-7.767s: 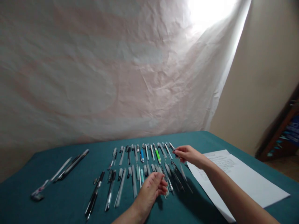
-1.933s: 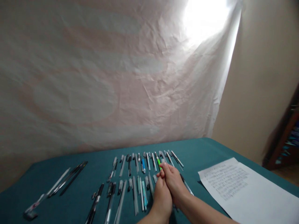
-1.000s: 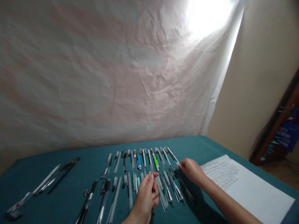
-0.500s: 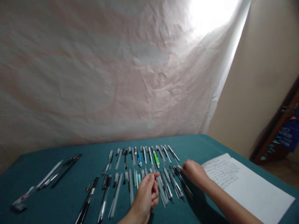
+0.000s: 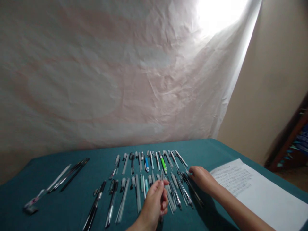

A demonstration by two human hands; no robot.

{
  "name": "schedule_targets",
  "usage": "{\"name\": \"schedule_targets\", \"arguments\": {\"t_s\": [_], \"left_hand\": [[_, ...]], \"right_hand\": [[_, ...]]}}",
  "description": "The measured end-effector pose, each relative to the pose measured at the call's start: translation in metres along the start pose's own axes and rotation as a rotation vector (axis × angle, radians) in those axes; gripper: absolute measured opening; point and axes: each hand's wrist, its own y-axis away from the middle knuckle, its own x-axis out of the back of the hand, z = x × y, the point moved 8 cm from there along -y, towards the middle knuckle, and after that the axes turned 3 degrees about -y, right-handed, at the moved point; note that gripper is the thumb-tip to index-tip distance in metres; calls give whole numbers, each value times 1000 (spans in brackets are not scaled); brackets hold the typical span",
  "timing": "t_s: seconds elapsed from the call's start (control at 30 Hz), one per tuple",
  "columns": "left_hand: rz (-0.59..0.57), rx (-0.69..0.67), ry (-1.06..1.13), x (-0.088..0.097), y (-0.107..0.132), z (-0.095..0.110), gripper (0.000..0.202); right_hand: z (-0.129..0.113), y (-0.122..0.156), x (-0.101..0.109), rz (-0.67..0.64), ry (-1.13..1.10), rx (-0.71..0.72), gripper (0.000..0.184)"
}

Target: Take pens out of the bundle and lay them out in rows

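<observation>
Two rows of pens lie on a teal tablecloth point(image 5: 96, 160). The far row point(image 5: 149, 159) holds a blue-banded pen point(image 5: 146, 163) and a green one point(image 5: 164, 164). My left hand point(image 5: 155, 203) is over the near row point(image 5: 144, 189), its fingers pinched round a thin pen point(image 5: 162, 179) that stands almost upright. My right hand point(image 5: 203, 178) rests at the right end of the near row, fingers curled onto a dark pen point(image 5: 190, 186) lying there.
A printed sheet of paper point(image 5: 252, 189) lies at the right on the cloth. A few long pens point(image 5: 69, 175) lie apart at the left. A crumpled white sheet hangs behind the table. A dark wooden shelf point(image 5: 293, 141) stands at the far right.
Earlier both hands met over the middle of the rows. Since then my right hand has moved to the right end of the near row, and my left hand has stayed on its pen.
</observation>
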Motion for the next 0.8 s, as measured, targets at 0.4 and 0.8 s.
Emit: {"name": "schedule_targets", "arguments": {"t_s": [0.4, 0.8], "left_hand": [[-68, -39, -49, -10, 1, 0, 37], [281, -352, 43, 29, 6, 53, 32]], "right_hand": [[-94, 31, 16, -162, -1110, 168, 46], [-140, 71, -17, -353, -1010, 289, 42]]}}
